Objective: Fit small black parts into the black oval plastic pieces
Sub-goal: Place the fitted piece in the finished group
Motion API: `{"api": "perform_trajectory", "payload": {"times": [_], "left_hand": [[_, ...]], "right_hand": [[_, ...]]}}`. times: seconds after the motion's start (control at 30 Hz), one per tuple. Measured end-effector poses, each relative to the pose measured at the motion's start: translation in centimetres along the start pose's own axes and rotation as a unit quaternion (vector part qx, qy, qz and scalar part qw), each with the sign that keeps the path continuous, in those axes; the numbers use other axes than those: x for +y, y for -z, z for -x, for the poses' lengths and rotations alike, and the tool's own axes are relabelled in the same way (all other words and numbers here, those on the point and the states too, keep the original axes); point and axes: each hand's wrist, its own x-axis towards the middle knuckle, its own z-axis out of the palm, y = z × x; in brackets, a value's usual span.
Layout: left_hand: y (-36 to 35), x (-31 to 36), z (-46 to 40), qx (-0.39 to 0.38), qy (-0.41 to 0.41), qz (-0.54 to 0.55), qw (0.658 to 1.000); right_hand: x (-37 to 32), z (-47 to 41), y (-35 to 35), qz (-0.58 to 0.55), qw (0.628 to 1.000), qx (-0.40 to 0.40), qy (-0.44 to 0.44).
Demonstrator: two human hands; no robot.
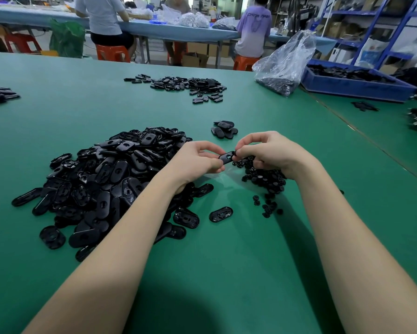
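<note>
**Both hands meet on one oval piece above the green table**

The left hand (197, 157) pinches a black oval piece (226, 157) by its near-left end, thumb and fingers curled round it. The piece is a flat, glossy plastic oval with a slot-like opening showing near its far-right end, and it is held above the table (226, 273), tilted up toward the right. The right hand (267, 153) has its fingers curled, its fingertips pressed against the far-right end of the piece; a small black part seems to sit there, but it is too small to tell apart clearly.

Just under and near the right hand lies a heap of small black parts (265, 182), round and knobbly, with a few strays scattered nearer. To the left is a large pile of oval pieces (106, 184), some showing ribbed undersides, others smooth tops with a keyhole opening. One loose oval (221, 214) lies alone between the forearms. A small stack of ovals (224, 129) sits just beyond the hands, and a wider scatter (190, 86) lies far across the table. At the far right stand a clear plastic bag (284, 63) and a blue bin (354, 85).
</note>
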Motion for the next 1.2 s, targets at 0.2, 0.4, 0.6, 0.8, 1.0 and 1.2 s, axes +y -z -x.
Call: {"api": "perform_trajectory", "payload": {"times": [0.2,0.4,0.6,0.8,1.0,1.2], "left_hand": [[-0.1,-0.1,-0.1,0.002,-0.002,-0.004,1.000],[-0.1,-0.1,0.0,0.004,-0.001,-0.013,1.000],[-0.3,-0.1,0.0,0.006,-0.002,-0.019,1.000],[-0.4,0.0,0.0,0.005,0.000,-0.013,1.000],[-0.6,0.0,-0.1,0.006,-0.005,-0.021,1.000],[-0.5,0.0,-0.1,0.010,-0.004,-0.037,0.999]], "right_hand": [[0.0,0.0,-0.1,0.020,1.000,-0.004,0.005],[0.1,-0.2,-0.1,0.044,0.999,0.009,0.021],[0.2,-0.3,-0.5,0.060,0.998,0.012,0.020],[0.4,-0.5,-0.7,0.082,0.996,0.021,0.020],[0.5,-0.7,-0.8,0.101,0.994,0.026,0.031],[0.4,-0.7,-1.1,0.102,0.994,0.036,0.029]]}}
